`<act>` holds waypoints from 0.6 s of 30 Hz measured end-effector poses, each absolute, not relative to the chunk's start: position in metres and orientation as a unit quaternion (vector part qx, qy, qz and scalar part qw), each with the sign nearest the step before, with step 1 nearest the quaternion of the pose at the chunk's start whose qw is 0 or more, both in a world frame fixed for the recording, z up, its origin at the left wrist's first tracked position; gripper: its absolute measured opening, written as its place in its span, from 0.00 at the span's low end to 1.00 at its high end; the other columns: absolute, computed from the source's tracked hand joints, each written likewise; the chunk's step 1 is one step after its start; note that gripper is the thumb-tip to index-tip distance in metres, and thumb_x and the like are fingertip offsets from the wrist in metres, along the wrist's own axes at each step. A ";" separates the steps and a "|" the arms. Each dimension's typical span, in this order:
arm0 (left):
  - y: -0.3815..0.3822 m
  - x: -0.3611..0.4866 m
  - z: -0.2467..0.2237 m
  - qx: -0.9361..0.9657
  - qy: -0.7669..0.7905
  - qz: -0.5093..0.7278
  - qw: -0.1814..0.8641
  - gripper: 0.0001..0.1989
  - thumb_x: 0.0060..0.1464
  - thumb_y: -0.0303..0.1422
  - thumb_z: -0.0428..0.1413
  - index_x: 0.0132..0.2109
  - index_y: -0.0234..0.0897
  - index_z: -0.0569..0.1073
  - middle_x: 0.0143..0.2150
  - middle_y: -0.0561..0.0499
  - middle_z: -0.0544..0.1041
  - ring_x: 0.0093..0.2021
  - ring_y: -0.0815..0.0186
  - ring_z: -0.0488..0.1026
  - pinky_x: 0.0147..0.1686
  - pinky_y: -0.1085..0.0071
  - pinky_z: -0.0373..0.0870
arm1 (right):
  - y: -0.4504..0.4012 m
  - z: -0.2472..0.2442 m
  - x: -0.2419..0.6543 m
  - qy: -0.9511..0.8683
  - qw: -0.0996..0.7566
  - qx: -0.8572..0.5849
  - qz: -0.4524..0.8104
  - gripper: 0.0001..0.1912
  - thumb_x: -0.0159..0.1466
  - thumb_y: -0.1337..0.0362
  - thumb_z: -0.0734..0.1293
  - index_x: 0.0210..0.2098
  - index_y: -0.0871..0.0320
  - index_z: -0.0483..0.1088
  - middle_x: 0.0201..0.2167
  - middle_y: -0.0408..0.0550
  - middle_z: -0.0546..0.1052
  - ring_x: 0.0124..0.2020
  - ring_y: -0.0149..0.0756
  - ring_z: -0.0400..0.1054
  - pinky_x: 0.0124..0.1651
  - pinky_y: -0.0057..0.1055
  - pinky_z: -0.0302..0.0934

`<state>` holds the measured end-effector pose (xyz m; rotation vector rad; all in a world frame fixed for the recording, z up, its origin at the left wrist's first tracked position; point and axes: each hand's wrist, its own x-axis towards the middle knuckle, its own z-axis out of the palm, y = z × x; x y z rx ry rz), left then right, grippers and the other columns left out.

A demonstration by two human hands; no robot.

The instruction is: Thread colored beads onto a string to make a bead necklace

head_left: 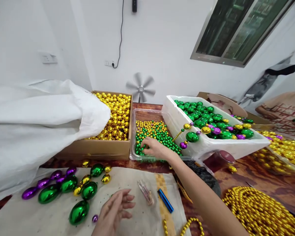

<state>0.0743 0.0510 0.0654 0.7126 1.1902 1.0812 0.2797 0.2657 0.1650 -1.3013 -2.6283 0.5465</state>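
My right hand reaches into a clear plastic tub of small green and gold beads. Its fingers are drawn together at the surface of the green beads, and what lies between the fingertips is hidden. Low over the pale cloth, my left hand is open with its fingers apart and holds nothing visible. Left of it lie large green beads, purple beads and gold beads. To its right are a small clear-and-pink object and a blue lighter-like stick.
A carton of gold beads stands behind, partly under white sheeting. On the right are a white foam box of green beads, a strung garland, a dark red container and coiled gold strands. Another person sits far right.
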 end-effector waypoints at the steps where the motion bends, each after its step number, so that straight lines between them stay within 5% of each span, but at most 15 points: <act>1: 0.059 0.086 0.070 0.240 0.481 0.486 0.689 0.30 0.50 0.59 0.58 0.50 0.42 0.78 0.48 0.39 0.80 0.45 0.52 0.79 0.40 0.61 0.77 | 0.257 0.167 0.278 -0.893 0.087 -0.404 0.180 0.12 0.60 0.73 0.68 0.43 0.58 0.73 0.44 0.47 0.73 0.41 0.34 0.68 0.46 0.27 0.60; 5: 0.088 0.112 0.082 0.126 0.385 0.498 0.767 0.27 0.48 0.52 0.65 0.50 0.40 0.77 0.52 0.40 0.79 0.48 0.55 0.78 0.47 0.62 0.76 | 0.243 0.166 0.279 -0.904 0.117 -0.371 0.175 0.10 0.59 0.75 0.66 0.40 0.60 0.72 0.39 0.47 0.71 0.36 0.34 0.65 0.41 0.28 0.58; 11: 0.104 0.103 0.092 0.210 0.410 0.459 0.760 0.19 0.52 0.46 0.64 0.45 0.38 0.78 0.50 0.40 0.79 0.44 0.57 0.79 0.44 0.64 0.75 | 0.276 0.166 0.303 -0.832 0.256 -0.426 0.248 0.04 0.58 0.69 0.67 0.34 0.58 0.70 0.33 0.43 0.73 0.32 0.32 0.65 0.38 0.28 0.59; 18: 0.137 0.104 0.135 0.419 0.475 0.491 0.598 0.14 0.54 0.42 0.62 0.42 0.38 0.78 0.41 0.45 0.81 0.39 0.58 0.78 0.42 0.65 0.75 | 0.294 0.177 0.313 -0.681 0.377 -0.439 0.449 0.12 0.55 0.57 0.71 0.33 0.56 0.68 0.27 0.39 0.72 0.29 0.31 0.69 0.31 0.28 0.67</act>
